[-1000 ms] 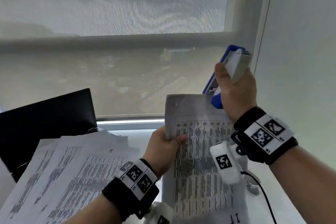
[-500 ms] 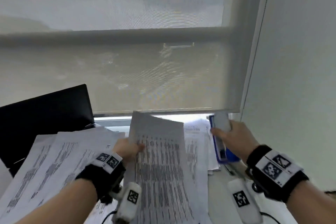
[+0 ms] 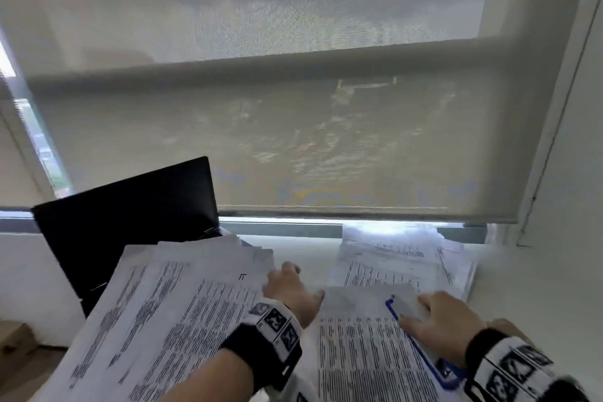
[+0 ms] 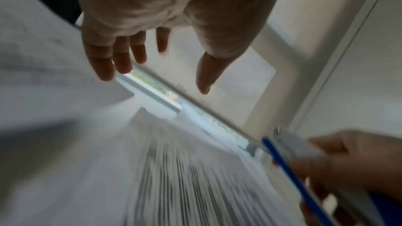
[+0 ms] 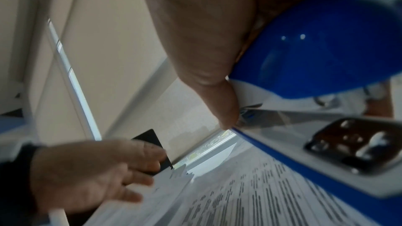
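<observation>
A printed sheet [image 3: 355,356] lies flat on the white desk in front of me. My right hand [image 3: 437,316] grips a blue and grey stapler [image 3: 403,307] low over the sheet's right side, thumb along its top. In the right wrist view the stapler [image 5: 315,52] fills the upper right, just above the sheet [image 5: 261,195]. My left hand [image 3: 300,284] hovers with fingers spread between the sheet and the left paper pile [image 3: 169,303] and holds nothing. The left wrist view shows its fingers [image 4: 121,57] straight and apart, with the stapler [image 4: 291,145] at the lower right.
A black open laptop [image 3: 130,212] stands behind the left pile. More printed papers [image 3: 404,254] are heaped at the back right by the window sill. A lowered roller blind [image 3: 293,140] covers the window; a white wall [image 3: 571,173] closes the right side.
The sheet that my left hand held upright has come down flat on the desk and been let go. My right hand has lowered the stapler from head height to the sheet.
</observation>
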Motion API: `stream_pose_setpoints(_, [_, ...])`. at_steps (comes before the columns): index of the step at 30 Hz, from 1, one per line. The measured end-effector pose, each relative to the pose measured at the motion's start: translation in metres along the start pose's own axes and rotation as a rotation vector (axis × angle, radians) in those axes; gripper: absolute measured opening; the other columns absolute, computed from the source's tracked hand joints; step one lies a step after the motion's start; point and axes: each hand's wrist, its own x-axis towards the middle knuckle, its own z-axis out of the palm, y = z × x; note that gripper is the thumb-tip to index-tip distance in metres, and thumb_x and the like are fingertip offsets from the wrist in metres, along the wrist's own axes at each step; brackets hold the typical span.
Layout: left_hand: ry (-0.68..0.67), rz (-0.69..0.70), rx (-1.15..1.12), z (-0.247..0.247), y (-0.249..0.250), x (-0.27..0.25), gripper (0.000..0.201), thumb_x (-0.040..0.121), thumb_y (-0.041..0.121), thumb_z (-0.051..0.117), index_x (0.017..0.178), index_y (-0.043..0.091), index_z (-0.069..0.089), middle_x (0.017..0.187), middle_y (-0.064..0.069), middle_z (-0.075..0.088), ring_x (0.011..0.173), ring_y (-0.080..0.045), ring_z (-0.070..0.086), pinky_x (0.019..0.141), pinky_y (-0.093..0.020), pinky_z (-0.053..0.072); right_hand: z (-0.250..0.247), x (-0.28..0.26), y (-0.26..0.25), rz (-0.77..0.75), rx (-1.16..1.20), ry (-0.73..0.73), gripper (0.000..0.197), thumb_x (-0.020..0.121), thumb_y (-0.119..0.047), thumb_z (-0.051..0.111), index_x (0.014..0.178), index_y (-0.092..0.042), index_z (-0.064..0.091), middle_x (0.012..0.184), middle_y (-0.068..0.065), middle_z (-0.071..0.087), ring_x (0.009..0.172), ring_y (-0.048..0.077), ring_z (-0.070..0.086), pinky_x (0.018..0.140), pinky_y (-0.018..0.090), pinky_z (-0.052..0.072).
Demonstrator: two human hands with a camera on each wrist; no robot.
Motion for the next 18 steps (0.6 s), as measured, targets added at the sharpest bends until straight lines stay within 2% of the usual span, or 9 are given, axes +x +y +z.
stream_pose_setpoints(3, [-0.043,0.092,0.01,-0.039,-0.008,0.03,0.028,0.086,0.03,0.069,0.109,0.013,0.063,0.108,-0.003,0.063,0.104,-0.02,0.061,0.088,-0.023,0.045,0.003,0.025,-0.02,-0.044,0.0,-0.003,0.031,0.082,-0.045,0.062,0.073,-0.015,0.056,0.07,-0.004,0.058,0.063,0.01,0.056,0.055,0.022,0.04])
stream_pose_setpoints(5, [-0.11,0.161,-0.003,-0.049,-0.02,0.042,0.014,0.084,0.023,0.072,0.094,0.016,0.065,0.091,-0.002,0.066,0.089,-0.018,0.063,0.083,-0.025,0.051,0.007,0.04,-0.036,-0.038,-0.02,0.008,0.035,0.078,-0.044,0.064,0.064,-0.018,0.044,0.064,-0.004,0.05,0.058,0.012,0.05,0.051,0.025,0.036])
stream_pose_setpoints(7, [-0.236,0.22,-0.003,-0.042,-0.028,0.042,0.025,0.082,0.024,0.076,0.103,0.018,0.063,0.096,0.001,0.063,0.092,-0.015,0.062,0.087,-0.028,0.053,0.015,0.053,-0.049,-0.027,-0.054,-0.008,0.039,0.075,-0.047,0.065,0.062,-0.02,0.041,0.062,-0.004,0.048,0.057,0.013,0.049,0.053,0.025,0.039])
stream_pose_setpoints(9, [-0.348,0.274,0.091,-0.023,-0.026,0.035,0.053,0.08,0.031,0.078,0.127,0.02,0.056,0.116,0.001,0.06,0.108,-0.015,0.058,0.098,-0.026,0.046,0.027,0.06,-0.057,-0.049,-0.096,-0.054,0.041,0.077,-0.054,0.063,0.063,-0.021,0.042,0.063,-0.006,0.046,0.057,0.013,0.047,0.061,0.028,0.046])
stream_pose_setpoints(12, [-0.455,0.315,0.172,0.013,-0.02,0.038,0.076,0.078,0.033,0.08,0.142,0.024,0.04,0.121,-0.002,0.056,0.106,-0.017,0.055,0.093,-0.022,0.041,0.038,0.057,-0.058,-0.093,-0.109,-0.09,0.047,0.078,-0.064,0.056,0.066,-0.019,0.049,0.062,-0.005,0.048,0.056,0.014,0.048,0.058,0.028,0.044])
stream_pose_setpoints(14, [-0.452,0.267,0.187,0.031,-0.014,0.045,0.067,0.075,0.038,0.081,0.131,0.021,0.049,0.113,-0.003,0.059,0.102,-0.02,0.059,0.09,-0.025,0.046,0.039,0.049,-0.053,-0.089,-0.095,-0.063,0.048,0.075,-0.063,0.054,0.06,-0.019,0.045,0.055,-0.005,0.043,0.053,0.013,0.044,0.054,0.027,0.038])
stream_pose_setpoints(16, [-0.459,0.225,0.232,0.041,-0.012,0.045,0.054,0.071,0.047,0.082,0.11,0.021,0.054,0.106,-0.003,0.06,0.099,-0.022,0.061,0.09,-0.031,0.05,0.039,0.043,-0.046,-0.031,-0.015,-0.019,0.045,0.075,-0.055,0.055,0.054,-0.019,0.041,0.048,-0.005,0.039,0.047,0.011,0.04,0.051,0.027,0.037])
stream_pose_setpoints(17, [-0.469,0.224,0.25,0.045,-0.011,0.043,0.051,0.069,0.05,0.082,0.102,0.023,0.054,0.102,-0.001,0.059,0.098,-0.021,0.061,0.09,-0.033,0.052,0.039,0.042,-0.042,0.011,0.063,-0.001,0.038,0.079,-0.047,0.057,0.056,-0.019,0.045,0.05,-0.006,0.042,0.048,0.01,0.04,0.053,0.026,0.041])
stream_pose_setpoints(18, [-0.483,0.226,0.254,0.048,-0.011,0.04,0.052,0.065,0.053,0.083,0.097,0.025,0.053,0.1,0.0,0.059,0.097,-0.021,0.062,0.089,-0.033,0.053,0.038,0.043,-0.039,0.065,0.131,0.011,0.024,0.082,-0.037,0.057,0.068,-0.017,0.053,0.06,-0.006,0.047,0.054,0.01,0.043,0.058,0.026,0.044])
